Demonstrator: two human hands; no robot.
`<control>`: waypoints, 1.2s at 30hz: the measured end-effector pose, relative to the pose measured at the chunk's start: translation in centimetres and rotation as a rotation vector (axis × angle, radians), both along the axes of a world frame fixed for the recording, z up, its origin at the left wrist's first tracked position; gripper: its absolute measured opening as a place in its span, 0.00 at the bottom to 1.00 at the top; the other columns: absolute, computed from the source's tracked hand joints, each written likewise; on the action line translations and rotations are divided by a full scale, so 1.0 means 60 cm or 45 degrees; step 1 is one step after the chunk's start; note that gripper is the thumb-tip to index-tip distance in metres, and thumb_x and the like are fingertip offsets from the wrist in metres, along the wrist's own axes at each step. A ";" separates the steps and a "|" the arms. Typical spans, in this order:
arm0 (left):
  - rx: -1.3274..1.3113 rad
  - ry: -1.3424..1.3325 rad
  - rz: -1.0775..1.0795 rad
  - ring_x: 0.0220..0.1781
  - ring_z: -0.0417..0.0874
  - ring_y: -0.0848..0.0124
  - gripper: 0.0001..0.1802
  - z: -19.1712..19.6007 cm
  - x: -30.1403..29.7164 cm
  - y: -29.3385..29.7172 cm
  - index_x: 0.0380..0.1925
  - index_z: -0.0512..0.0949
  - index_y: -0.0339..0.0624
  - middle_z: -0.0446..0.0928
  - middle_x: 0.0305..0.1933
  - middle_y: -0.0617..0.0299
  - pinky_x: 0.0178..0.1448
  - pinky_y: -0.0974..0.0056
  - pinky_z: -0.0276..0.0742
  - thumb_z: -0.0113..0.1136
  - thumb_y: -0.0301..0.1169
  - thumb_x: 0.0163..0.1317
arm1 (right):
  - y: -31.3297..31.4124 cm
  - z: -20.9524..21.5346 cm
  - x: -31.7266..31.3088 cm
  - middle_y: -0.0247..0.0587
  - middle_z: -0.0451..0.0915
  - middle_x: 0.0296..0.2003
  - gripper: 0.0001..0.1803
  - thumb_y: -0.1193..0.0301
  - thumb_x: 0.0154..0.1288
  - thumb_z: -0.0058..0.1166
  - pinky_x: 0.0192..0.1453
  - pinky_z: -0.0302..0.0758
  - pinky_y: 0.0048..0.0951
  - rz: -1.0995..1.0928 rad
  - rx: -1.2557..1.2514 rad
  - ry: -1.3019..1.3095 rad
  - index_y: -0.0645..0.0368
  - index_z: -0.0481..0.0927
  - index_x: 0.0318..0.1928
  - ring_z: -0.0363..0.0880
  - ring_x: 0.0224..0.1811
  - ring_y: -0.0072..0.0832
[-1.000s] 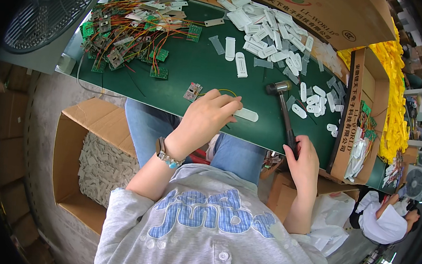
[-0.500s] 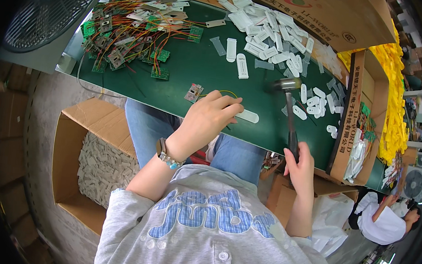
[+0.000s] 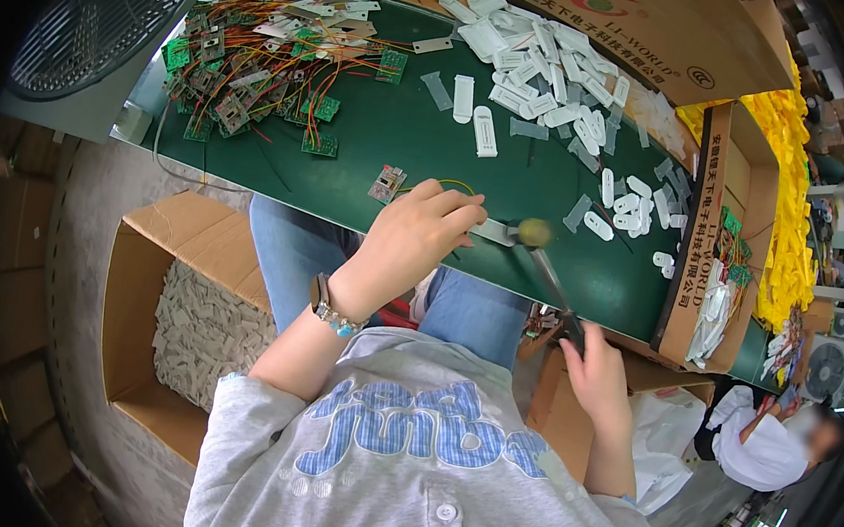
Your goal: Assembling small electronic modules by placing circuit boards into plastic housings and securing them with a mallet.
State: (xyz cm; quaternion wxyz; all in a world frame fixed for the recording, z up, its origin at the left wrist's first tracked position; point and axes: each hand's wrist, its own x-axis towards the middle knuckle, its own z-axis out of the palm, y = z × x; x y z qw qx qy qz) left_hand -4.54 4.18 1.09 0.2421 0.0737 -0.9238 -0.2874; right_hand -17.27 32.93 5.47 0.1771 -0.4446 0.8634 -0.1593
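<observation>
Our left hand (image 3: 429, 216) pinches a slim, flat white strip (image 3: 491, 231) on the smooth green tabletop (image 3: 403, 131). Our right hand (image 3: 595, 371) grips a hammer (image 3: 549, 277) by its dark handle (image 3: 574, 329); its rounded yellowish head (image 3: 534, 234), blurred, overlaps the strip's right end, contact unclear.

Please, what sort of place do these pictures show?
Probably an electronics assembly workshop: wired circuit boards and loose white parts lie heaped on a green workbench, and the right hand grips a hammer.
</observation>
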 end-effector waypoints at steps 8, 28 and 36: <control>0.036 0.005 -0.002 0.46 0.78 0.60 0.15 0.001 0.001 -0.001 0.41 0.79 0.43 0.82 0.50 0.64 0.52 0.57 0.78 0.70 0.28 0.53 | -0.002 -0.018 0.006 0.57 0.83 0.34 0.19 0.74 0.69 0.56 0.36 0.77 0.44 -0.125 -0.158 -0.115 0.67 0.71 0.57 0.84 0.34 0.56; 0.216 -0.034 0.073 0.49 0.81 0.56 0.31 -0.007 0.006 -0.003 0.52 0.68 0.35 0.81 0.58 0.60 0.48 0.57 0.81 0.73 0.30 0.51 | -0.063 -0.006 -0.026 0.48 0.76 0.33 0.16 0.77 0.62 0.64 0.34 0.73 0.38 -0.106 -0.532 0.212 0.64 0.76 0.49 0.77 0.31 0.43; 0.248 -0.030 0.029 0.46 0.80 0.55 0.30 -0.006 -0.001 0.002 0.52 0.69 0.36 0.81 0.57 0.60 0.48 0.57 0.80 0.73 0.29 0.51 | -0.116 0.002 -0.069 0.44 0.80 0.44 0.22 0.66 0.60 0.66 0.48 0.76 0.43 -0.043 -0.165 0.584 0.61 0.78 0.52 0.77 0.45 0.43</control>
